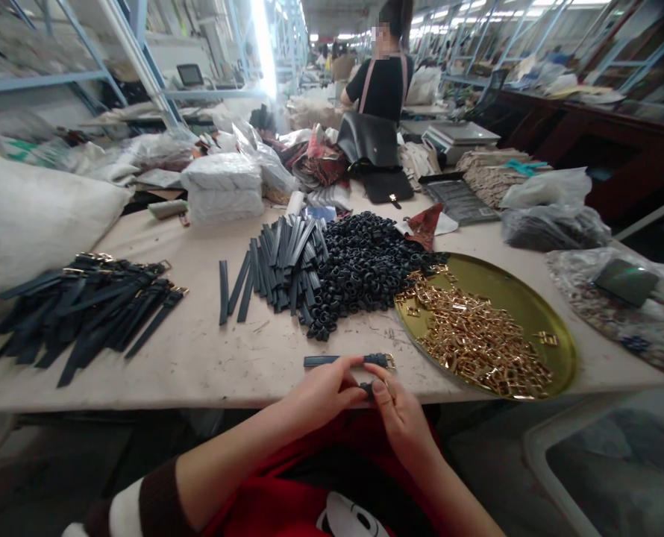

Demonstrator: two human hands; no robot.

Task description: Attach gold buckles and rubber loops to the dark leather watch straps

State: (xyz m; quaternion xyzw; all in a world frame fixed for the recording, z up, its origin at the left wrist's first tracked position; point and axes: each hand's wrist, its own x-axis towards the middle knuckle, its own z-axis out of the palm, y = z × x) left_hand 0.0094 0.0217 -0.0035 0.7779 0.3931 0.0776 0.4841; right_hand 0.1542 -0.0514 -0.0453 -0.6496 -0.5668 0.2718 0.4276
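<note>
My left hand (321, 386) and my right hand (402, 418) meet at the table's front edge, both with fingers pinched. Between them is a dark strap (367, 388), mostly hidden by the fingers; a hint of gold shows by the right fingertips. Just beyond lies a finished-looking strap (324, 361) with a gold buckle (390, 361), close to the fingertips. Farther back sit a stack of flat dark straps (281, 257) and a heap of small dark loops (359, 268). To the right, a round gold tray (556, 321) carries a pile of gold buckles (477, 332).
Buckled straps (97, 306) are heaped at the left beside a large white sack (24, 224). Plastic-wrapped bundles (223, 186), a black bag (371, 149) and a dark-clothed person (385, 86) are at the back. A plastic bag (578, 276) lies right of the tray.
</note>
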